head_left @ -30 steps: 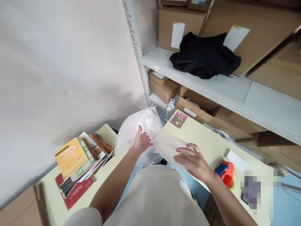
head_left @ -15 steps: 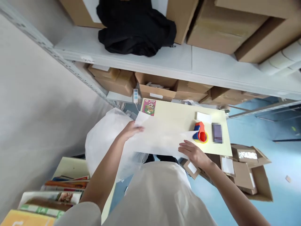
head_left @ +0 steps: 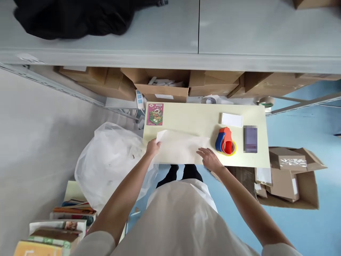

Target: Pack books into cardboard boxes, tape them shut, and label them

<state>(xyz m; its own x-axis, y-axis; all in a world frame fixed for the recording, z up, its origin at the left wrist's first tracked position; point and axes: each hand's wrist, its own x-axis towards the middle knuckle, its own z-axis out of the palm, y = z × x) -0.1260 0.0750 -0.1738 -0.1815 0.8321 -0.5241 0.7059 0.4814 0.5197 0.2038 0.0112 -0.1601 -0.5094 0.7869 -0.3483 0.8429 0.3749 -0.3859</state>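
Note:
A flat white plastic mailer bag lies on the pale yellow table near its front edge. My left hand pinches the bag's left end. My right hand rests with spread fingers on its right end. Just right of that hand stands a red and blue tape dispenser. A small pink and green book lies at the table's far left corner.
A big clear plastic sack bulges left of the table. Stacked books sit bottom left. A white label pad and a blurred dark device lie on the table. Open cartons stand on the blue floor; shelves with boxes behind.
The view has swung from the sack and book stack to the table. Both hands carried the white bag out over the table and laid it flat near the front edge.

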